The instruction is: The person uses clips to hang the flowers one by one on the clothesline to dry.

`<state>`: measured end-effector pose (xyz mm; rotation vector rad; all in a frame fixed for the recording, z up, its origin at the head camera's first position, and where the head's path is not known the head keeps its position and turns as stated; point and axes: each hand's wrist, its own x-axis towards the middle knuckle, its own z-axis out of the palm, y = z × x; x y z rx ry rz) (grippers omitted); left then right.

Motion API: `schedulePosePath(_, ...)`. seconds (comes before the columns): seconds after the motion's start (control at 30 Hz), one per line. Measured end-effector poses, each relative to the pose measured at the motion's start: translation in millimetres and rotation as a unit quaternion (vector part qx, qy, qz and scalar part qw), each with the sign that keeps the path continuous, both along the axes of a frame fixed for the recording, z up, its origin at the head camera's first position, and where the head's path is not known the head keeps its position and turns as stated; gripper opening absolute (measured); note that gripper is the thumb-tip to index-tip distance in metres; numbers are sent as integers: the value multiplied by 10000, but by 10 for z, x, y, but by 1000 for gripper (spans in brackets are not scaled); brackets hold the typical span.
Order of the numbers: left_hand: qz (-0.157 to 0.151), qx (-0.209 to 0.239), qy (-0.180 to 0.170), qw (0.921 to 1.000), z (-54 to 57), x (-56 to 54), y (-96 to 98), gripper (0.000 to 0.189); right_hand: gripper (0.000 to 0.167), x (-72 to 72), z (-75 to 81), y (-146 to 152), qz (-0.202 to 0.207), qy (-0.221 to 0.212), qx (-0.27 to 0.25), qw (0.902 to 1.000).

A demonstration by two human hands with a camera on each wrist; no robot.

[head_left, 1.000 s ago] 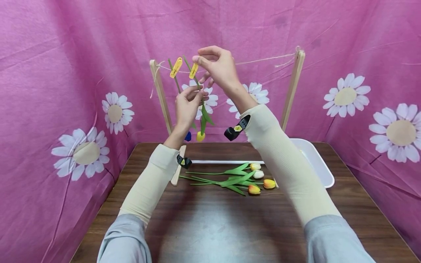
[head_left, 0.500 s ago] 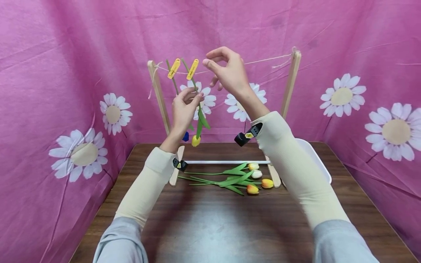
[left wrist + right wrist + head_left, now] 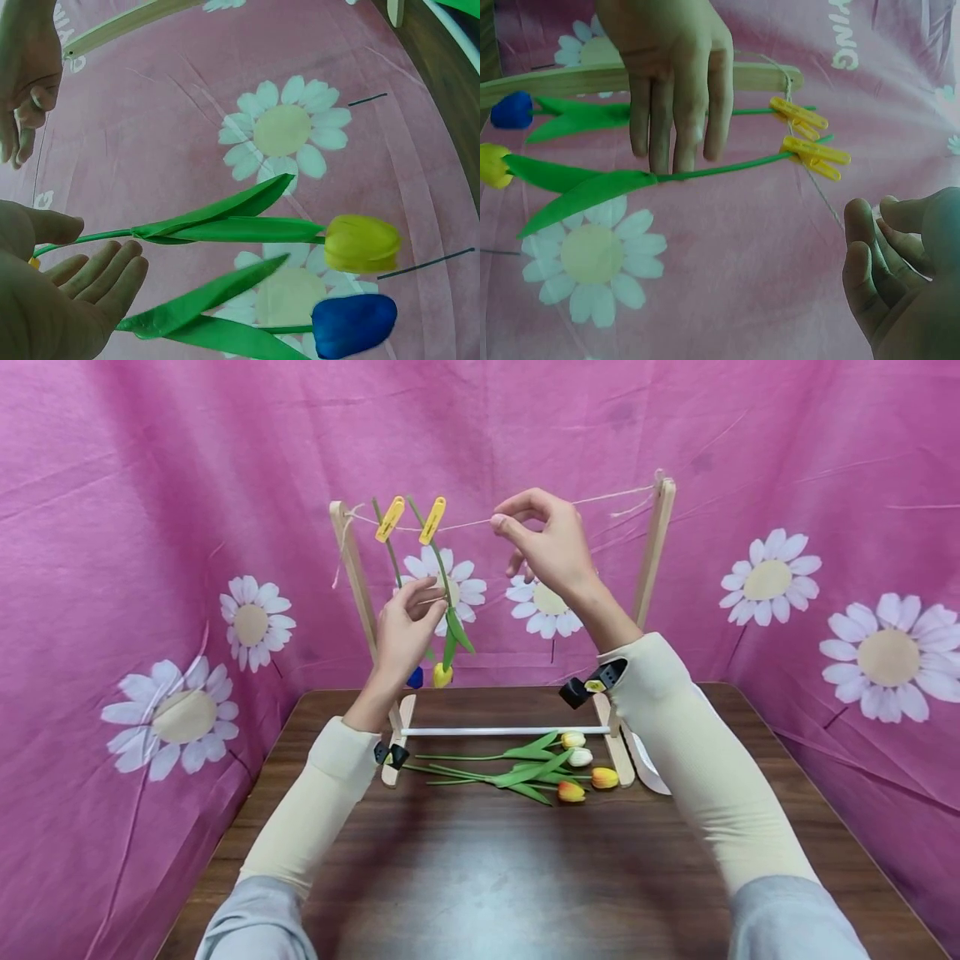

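Note:
Two tulips hang head down from a string [image 3: 467, 525], each stem held by a yellow clothespin. The yellow tulip [image 3: 442, 675] is under the right-hand clothespin [image 3: 432, 521]; the blue tulip [image 3: 416, 677] is under the left one [image 3: 390, 519]. My left hand [image 3: 405, 631] is beside the yellow tulip's stem; in the left wrist view its thumb and fingers are spread apart around the stem. Right of the clothespins, my right hand [image 3: 553, 539] is at the string with bent fingers. The right wrist view shows a gap between its thumb and fingertips, and no clothespin in it.
A wooden frame with two posts, the right one [image 3: 654, 552] among them, carries the string. A white rod [image 3: 506, 732] joins its feet. Several tulips [image 3: 525, 772] lie on the brown table [image 3: 480, 877]. Behind my right arm is a partly hidden white tray [image 3: 647, 764].
My right hand has let go of the yellow tulip's clothespin and moved right along the string. My left hand has slid lower and loosened from the stem.

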<state>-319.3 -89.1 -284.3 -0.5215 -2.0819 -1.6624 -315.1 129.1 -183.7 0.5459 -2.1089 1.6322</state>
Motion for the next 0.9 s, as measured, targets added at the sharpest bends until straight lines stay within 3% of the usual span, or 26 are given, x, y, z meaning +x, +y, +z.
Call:
schedulePosePath(0.23, -22, -259, -194, 9995, -133, 105, -115, 37, 14, 44, -156, 216, -190, -40, 228, 9996)
schedulePosePath(0.47, -228, -114, -290, 9993, -260, 177, -209, 27, 18, 145, -336, 485, -470, -155, 605, 9969)
schedulePosePath(0.9, -575, -682, -751, 9932, -581, 301, -380, 19, 25, 331, -753, 1071, -798, -450, 1495, 9845)
